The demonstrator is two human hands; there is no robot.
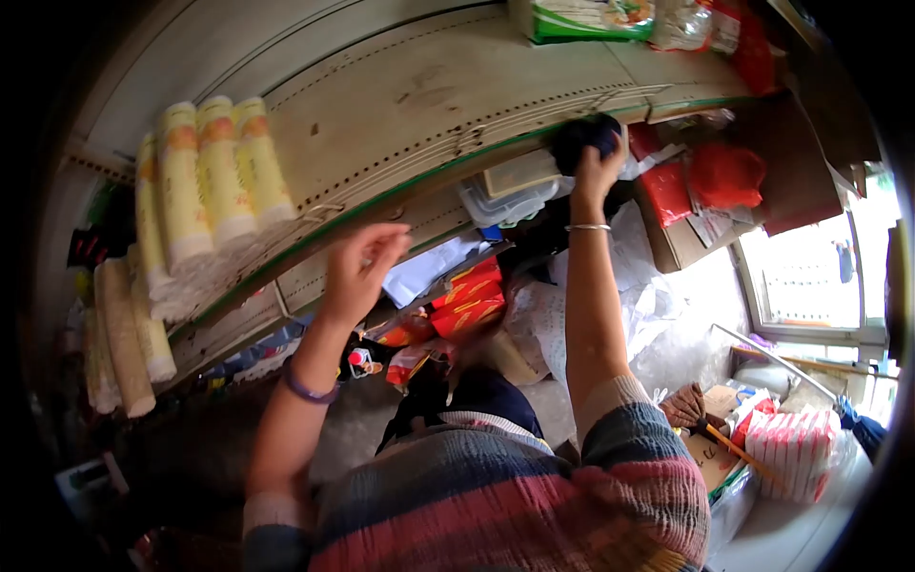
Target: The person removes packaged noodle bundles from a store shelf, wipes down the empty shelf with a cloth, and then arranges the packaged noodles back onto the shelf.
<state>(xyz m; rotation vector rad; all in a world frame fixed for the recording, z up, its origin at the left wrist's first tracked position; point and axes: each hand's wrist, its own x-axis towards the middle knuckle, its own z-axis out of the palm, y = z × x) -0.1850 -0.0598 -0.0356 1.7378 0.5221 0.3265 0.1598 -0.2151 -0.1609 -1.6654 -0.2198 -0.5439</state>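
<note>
My right hand (599,170) is closed on a bunched dark cloth (583,141) at the green-trimmed front edge of the upper shelf (381,114). A silver bangle circles that wrist. My left hand (360,272) hangs in the air in front of the shelf edge, its fingers loosely bent and apart, with nothing visible in them. A dark band sits on my left wrist. Beneath the cloth, clear plastic containers (510,198) stand on a lower shelf.
Yellow-wrapped rolls (224,181) stand at the shelf's left end. A green-edged package (591,21) lies at the top. A cardboard box (710,238) with red packets is at right. Red packages (467,297) lie below; a broom (686,408) and striped pack (793,453) are lower right.
</note>
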